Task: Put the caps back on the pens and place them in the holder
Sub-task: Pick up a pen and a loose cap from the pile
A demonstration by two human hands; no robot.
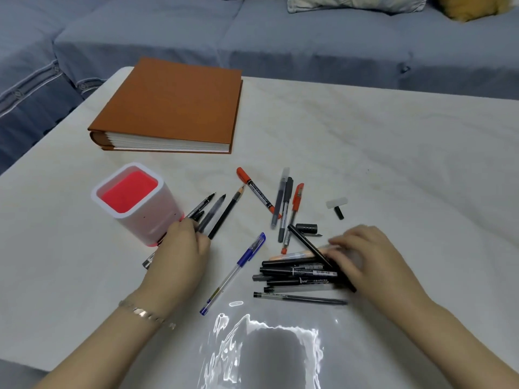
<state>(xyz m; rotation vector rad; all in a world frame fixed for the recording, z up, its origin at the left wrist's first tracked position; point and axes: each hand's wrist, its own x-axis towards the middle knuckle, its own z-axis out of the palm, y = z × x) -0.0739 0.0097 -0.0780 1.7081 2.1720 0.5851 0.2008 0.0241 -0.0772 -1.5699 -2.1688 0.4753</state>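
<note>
White-walled square holder [146, 220] w/ red inside stands empty beside left hand [179, 248], which grips an uncapped black marker [203, 204]; right hand [368, 256] pinches a slanted black pen [303, 240] from the pile [295, 276], prob. for capping.

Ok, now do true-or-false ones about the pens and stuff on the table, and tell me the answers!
1. The white square pen holder with the red inside has no pens in it. True.
2. The thick brown hardcover album lies open. False: it is closed.
3. The clear pen with the blue cap lies between the left hand and the right hand. True.
4. The right hand is on the album. False: it is on the pile of black pens.
5. Every pen has its cap on. False: a loose black cap lies on the white table, and some pens show bare tips.
</note>
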